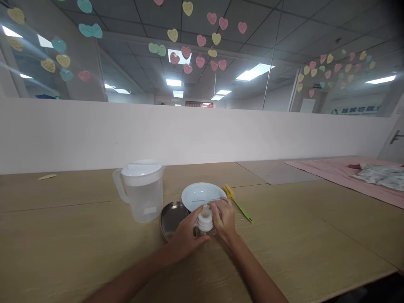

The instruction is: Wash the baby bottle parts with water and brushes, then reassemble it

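A baby bottle (205,224) with a white collar and a clear teat stands upright between my hands, low in the middle of the head view. My left hand (185,235) is closed around its left side, thumb across the near face. At the other side, the bent fingers of my right hand (224,216) grip near the collar and teat; their tips are partly hidden. Just beyond my hands is a white bowl (199,189), with a thin line-like object across it that I cannot make out. A round metal dish (172,219) lies left of the bottle, partly behind my left hand.
A clear plastic pitcher (145,198) with a white lid stands at the left. Right of the bowl lies a green-handled brush (241,208) with a yellow head. Pink cloth (334,172) covers the table's far right. A white wall (195,134) and glass rise behind.
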`<state>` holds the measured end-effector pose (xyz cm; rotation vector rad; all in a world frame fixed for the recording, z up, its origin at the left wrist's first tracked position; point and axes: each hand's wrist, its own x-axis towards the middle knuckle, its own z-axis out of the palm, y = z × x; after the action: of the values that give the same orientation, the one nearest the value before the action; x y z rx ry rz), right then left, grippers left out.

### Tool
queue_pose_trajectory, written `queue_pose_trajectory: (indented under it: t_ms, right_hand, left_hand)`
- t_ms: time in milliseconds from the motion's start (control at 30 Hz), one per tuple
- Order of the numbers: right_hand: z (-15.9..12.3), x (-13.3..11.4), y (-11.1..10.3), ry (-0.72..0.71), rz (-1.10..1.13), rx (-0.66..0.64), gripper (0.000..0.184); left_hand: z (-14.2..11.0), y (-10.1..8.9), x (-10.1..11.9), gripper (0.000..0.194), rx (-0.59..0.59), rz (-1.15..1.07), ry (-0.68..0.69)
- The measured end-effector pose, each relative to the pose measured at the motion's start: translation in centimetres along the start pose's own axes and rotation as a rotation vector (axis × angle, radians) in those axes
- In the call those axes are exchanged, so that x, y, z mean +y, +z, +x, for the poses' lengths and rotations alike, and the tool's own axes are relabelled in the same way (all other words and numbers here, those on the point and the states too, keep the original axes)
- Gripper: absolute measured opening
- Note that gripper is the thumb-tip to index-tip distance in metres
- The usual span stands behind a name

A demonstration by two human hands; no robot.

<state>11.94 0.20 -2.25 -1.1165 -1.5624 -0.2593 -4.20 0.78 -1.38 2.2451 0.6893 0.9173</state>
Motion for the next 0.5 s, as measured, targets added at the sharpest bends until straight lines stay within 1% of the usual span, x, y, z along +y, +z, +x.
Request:
queue_pose_trajectory:
  t_ms: [67, 133, 233, 333, 433, 500]
  right_hand:
    - [-0.3, -0.7, 0.1, -0.138, 0.058, -0.038, 0.033]
    - [-0.5, -1.2, 0.3, -0.204, 0.081, -0.073, 0.03]
    - [-0.6, -1.5, 0.5, -0.213, 0.079, -0.079, 0.024]
    - [-0.5, -1.2, 0.5, -0.229, 0.092, -0.077, 0.02]
    - [-0.5, -1.0, 0.3, -0.267, 0.131, -0.094, 0.024]
    - [-0.5, -1.1, 0.0, -0.272, 0.166, -0.131, 0.03]
  left_hand:
    - [0.1, -0.2, 0.2, 0.082, -0.002, -0.041, -0.016]
    - [0.2, -0.4, 0.4, 0.086, -0.02, -0.092, -0.048]
    - [0.3, -0.7, 0.6, 0.09, -0.043, -0.149, -0.073]
    - [0.4, -0.9, 0.7, 0.091, -0.053, -0.187, -0.077]
    - [0.6, -1.0, 0.6, 0.094, -0.09, -0.237, -0.098]
    - [0.7, -1.2, 0.7, 0.1, -0.125, -0.311, -0.127]
